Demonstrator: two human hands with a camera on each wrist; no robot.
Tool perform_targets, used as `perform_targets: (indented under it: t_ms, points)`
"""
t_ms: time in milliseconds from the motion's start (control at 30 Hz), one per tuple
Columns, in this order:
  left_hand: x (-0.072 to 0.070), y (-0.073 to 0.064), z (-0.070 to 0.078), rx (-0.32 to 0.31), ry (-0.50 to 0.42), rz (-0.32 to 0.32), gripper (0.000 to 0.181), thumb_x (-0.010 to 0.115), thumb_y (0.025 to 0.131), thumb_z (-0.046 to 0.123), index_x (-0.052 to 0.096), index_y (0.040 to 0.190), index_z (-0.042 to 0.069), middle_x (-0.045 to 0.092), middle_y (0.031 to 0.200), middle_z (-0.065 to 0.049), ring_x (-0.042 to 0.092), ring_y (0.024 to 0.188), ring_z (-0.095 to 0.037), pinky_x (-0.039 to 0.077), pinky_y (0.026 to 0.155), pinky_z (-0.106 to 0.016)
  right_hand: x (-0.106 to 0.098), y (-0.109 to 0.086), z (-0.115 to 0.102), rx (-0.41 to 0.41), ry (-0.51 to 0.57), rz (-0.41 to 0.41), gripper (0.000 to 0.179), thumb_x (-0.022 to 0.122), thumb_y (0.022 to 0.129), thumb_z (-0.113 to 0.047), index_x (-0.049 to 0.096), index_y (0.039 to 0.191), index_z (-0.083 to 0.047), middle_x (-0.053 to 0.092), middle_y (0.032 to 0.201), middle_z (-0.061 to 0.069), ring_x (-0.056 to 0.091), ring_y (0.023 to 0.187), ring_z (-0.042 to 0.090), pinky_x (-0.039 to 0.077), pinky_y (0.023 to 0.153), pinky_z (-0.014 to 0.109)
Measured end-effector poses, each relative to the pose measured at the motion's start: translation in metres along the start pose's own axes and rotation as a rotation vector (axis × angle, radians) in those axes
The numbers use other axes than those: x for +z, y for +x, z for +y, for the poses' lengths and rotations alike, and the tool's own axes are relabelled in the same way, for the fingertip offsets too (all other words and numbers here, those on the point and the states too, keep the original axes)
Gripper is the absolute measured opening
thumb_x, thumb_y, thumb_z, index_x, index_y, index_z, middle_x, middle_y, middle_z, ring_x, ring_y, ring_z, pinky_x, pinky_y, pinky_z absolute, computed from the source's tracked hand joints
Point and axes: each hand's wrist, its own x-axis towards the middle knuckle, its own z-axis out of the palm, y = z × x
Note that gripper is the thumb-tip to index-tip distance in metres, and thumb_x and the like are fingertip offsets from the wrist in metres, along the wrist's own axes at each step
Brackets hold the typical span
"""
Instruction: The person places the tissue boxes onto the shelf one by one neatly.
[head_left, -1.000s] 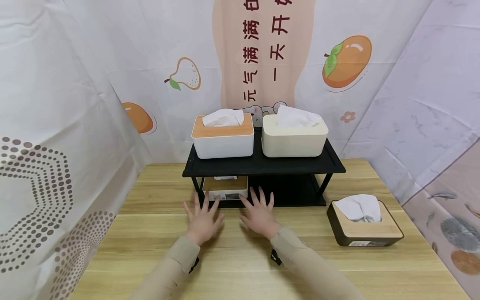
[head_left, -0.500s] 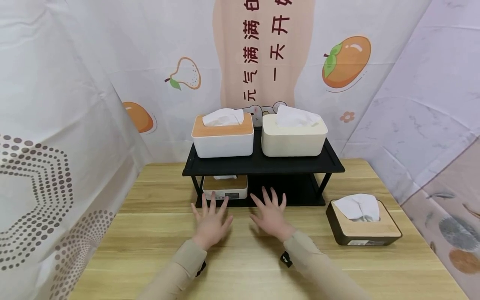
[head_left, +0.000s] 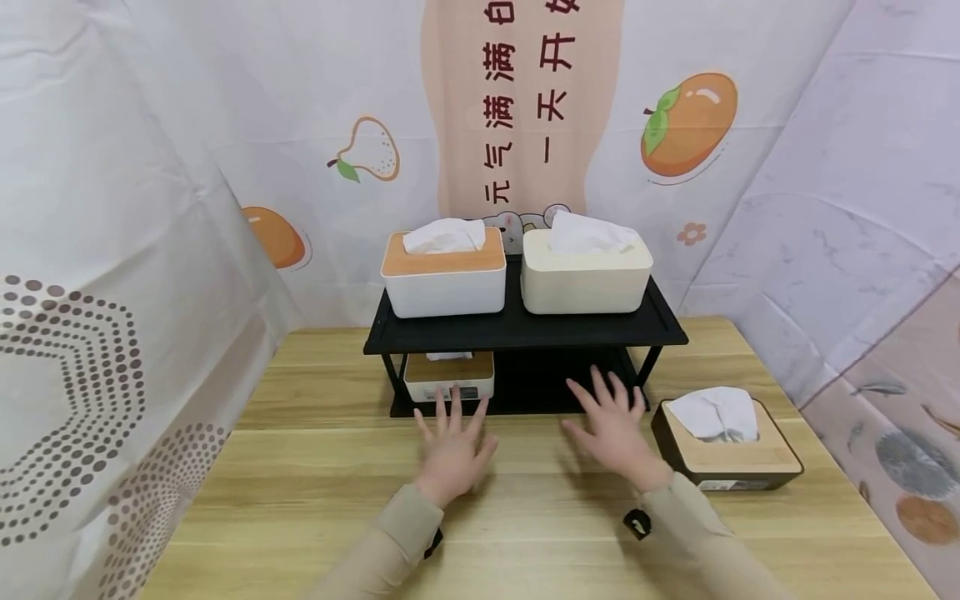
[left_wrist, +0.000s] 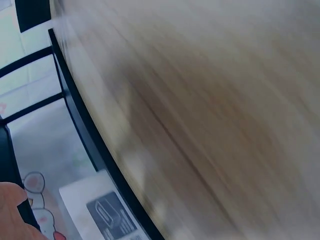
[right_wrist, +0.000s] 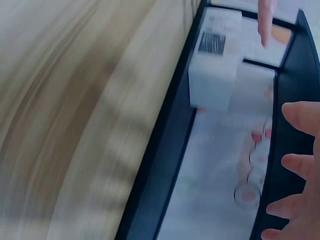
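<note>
My left hand hovers with spread fingers over the front of the black two-tier rack, nearest the small white tissue box on the lower tier. Its fingertips overlap that box's front in the head view; contact cannot be made out. My right hand is also spread and holds nothing, in front of the lower tier's right part. To its right, a dark tissue box with a wooden top sits on the table. The left wrist view catches the lower box's printed label.
On the upper tier stand a white tissue box with a wooden lid on the left and a cream tissue box on the right. The wooden table extends in front. Printed curtains hang behind and at both sides.
Both hands have shifted rightward, the right one farther, so the gap between them is wider. The tissue boxes and rack have stayed in place.
</note>
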Motion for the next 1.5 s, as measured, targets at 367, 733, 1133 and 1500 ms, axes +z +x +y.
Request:
perform_targets:
  t_ms: [367,733,1133,1500]
  points:
    - [0.010,0.007,0.025,0.045,-0.042,-0.008,0.068,0.037,0.095,0.058,0.021,0.152,0.024,-0.002,0.157,-0.024,-0.004,0.142,-0.048,0.000,0.103,-0.074,-0.049,-0.033,0.076,0.140,-0.012,0.088,0.054,0.059,0.092,-0.036,0.045,0.134,-0.004,0.029,0.143,0.035,0.023,0.127,0.055,0.010,0.094,0.072]
    - [0.017,0.014,0.053,0.077,-0.221,-0.039,0.073,0.043,0.094,0.057,0.018,0.153,0.022,-0.013,0.156,-0.022,-0.010,0.143,-0.045,-0.002,0.108,-0.069,-0.080,-0.072,0.150,0.353,-0.033,0.062,0.063,0.045,0.097,-0.041,0.033,0.140,0.004,0.013,0.143,0.044,0.014,0.126,0.063,0.011,0.090,0.077]
    - [0.020,0.029,0.086,0.066,-0.414,-0.114,0.076,0.048,0.091,0.058,0.019,0.153,0.024,-0.013,0.157,-0.020,-0.010,0.144,-0.041,0.003,0.114,-0.060,-0.086,-0.086,0.185,0.413,0.070,-0.136,0.070,0.035,0.101,-0.041,0.015,0.145,0.009,0.002,0.137,0.053,0.015,0.119,0.071,0.022,0.090,0.075]
    - [0.028,0.039,0.118,0.013,-0.557,-0.184,0.080,0.057,0.087,0.057,0.019,0.152,0.030,-0.010,0.157,-0.018,-0.001,0.145,-0.041,0.020,0.110,-0.061,-0.084,-0.091,0.195,0.364,0.102,-0.240,0.070,0.031,0.102,-0.039,0.016,0.142,0.016,0.028,0.131,0.049,0.029,0.115,0.067,0.029,0.089,0.070]
